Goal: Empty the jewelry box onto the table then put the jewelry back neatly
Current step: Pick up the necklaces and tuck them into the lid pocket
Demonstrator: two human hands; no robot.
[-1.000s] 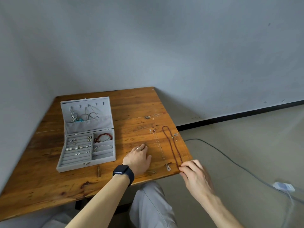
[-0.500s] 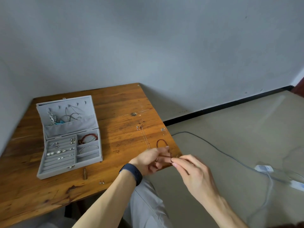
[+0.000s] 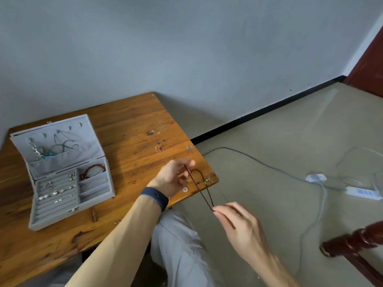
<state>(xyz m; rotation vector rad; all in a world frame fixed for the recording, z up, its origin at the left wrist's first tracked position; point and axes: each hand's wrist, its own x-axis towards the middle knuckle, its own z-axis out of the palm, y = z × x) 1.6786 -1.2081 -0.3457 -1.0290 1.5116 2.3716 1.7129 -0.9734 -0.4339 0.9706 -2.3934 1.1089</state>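
Jewelry box [image 3: 62,172] sits open on the left of the wooden table [image 3: 134,125], with small pieces in its rows and a red bracelet [image 3: 93,169] in a side compartment.

A second ago the brown cord necklace [image 3: 200,189] lay stretched flat near the table's right edge, with your left hand flat beside it. Now you hold it up over the near right corner, strung between both hands. Your left hand [image 3: 174,177] grips its upper loop in curled fingers. Your right hand [image 3: 234,220], drawn back past the table edge, pinches its lower end between thumb and forefinger.

The power strip [image 3: 362,192] on the floor carries a blue label, too blurred to read.

Your left hand covers most of the silver chain [image 3: 163,154]; only its far end and round pendant [image 3: 185,189] show. Dark wooden furniture [image 3: 352,243] is cut off at the lower right, so you cannot tell what it is.
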